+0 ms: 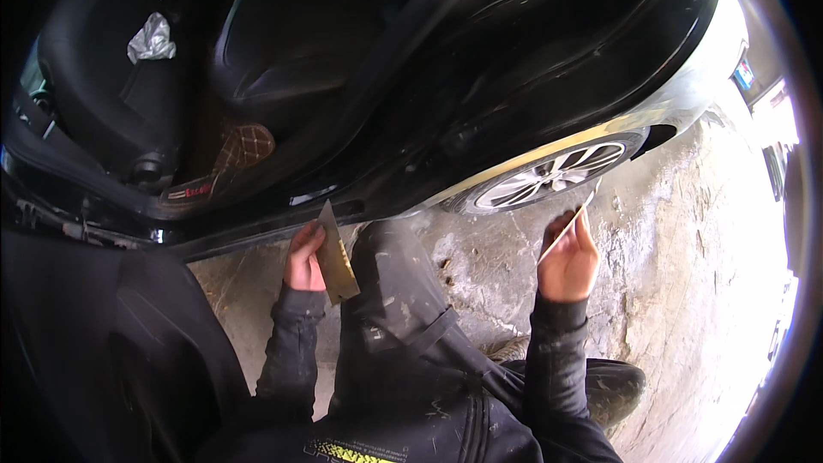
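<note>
My left hand (303, 261) grips a flat putty spreader (337, 267) by its side, with the thumb near the top corner. The spreader is thin and greyish, with yellowish putty smeared across it. To the right, my right hand (567, 273) is closed around a thin, pale flat piece (561, 238) seen nearly edge-on and tilted up toward the wheel. Its kind is unclear. Beyond that hand is the car's wheel (553, 178), silver-spoked, under an arch edge coated in yellowish filler (549, 151). Neither hand touches the car.
The black car body (549, 77) spans the far side. An open doorway shows a seat (291, 43), a crumpled silvery wrapper (153, 38) and a brown quilted mat (247, 147). A black door panel (111, 317) stands at left. My bent knee (394, 274) is between my hands above stained concrete (660, 283).
</note>
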`<control>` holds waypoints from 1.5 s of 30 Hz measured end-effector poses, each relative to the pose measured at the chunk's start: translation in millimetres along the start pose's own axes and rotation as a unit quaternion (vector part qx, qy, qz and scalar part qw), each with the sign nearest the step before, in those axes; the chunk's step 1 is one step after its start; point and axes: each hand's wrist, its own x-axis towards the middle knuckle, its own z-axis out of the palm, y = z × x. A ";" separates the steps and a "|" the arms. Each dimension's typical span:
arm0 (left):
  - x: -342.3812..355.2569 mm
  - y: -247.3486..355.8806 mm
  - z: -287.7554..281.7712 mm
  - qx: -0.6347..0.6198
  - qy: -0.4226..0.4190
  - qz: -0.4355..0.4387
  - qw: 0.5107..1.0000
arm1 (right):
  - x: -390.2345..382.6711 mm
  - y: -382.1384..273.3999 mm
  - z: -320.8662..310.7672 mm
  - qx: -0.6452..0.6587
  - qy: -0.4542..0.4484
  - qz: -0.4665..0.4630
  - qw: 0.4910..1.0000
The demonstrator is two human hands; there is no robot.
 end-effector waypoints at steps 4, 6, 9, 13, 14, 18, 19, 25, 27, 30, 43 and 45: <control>-24.9 -9.9 87.4 -0.013 -0.003 0.072 0.997 | -50.6 8.9 -3.2 -0.198 0.046 -0.146 0.968; -36.7 -14.1 126.2 0.058 -0.020 0.112 0.992 | -73.2 27.5 9.4 -0.229 -0.021 -0.164 0.959; -48.8 -16.8 167.1 0.148 -0.061 0.147 0.976 | -101.3 40.9 34.5 -0.382 -0.139 -0.162 0.899; -44.7 -12.1 186.7 0.174 -0.050 0.160 0.970 | -103.8 39.3 41.3 -0.457 -0.304 -0.122 0.827; -43.0 -10.4 187.5 0.177 -0.045 0.168 0.969 | -99.8 40.6 35.7 -0.501 -0.318 -0.117 0.796; -40.3 -0.1 181.9 0.068 -0.074 0.185 0.978 | -74.6 40.7 -1.7 -0.614 -0.345 -0.142 0.696; -39.2 3.6 179.4 0.066 -0.071 0.192 0.977 | -69.1 42.0 -10.5 -0.622 -0.313 -0.119 0.708; -26.1 11.3 166.5 0.077 -0.061 0.200 0.975 | -5.0 15.8 -29.1 -0.123 0.062 -0.099 0.985; -25.2 9.8 161.8 0.078 -0.057 0.197 0.976 | 10.9 9.2 -23.2 -0.223 0.001 -0.197 0.955; -27.4 8.1 154.3 0.080 -0.055 0.198 0.975 | 22.9 9.8 -3.6 -0.408 -0.018 -0.372 0.834; -27.8 4.2 126.8 0.071 -0.048 0.197 0.977 | 39.5 86.9 27.1 -0.600 -0.056 -0.608 0.517; -26.3 5.3 123.3 0.067 -0.043 0.197 0.977 | 34.0 109.9 7.3 -0.628 -0.065 -0.575 0.520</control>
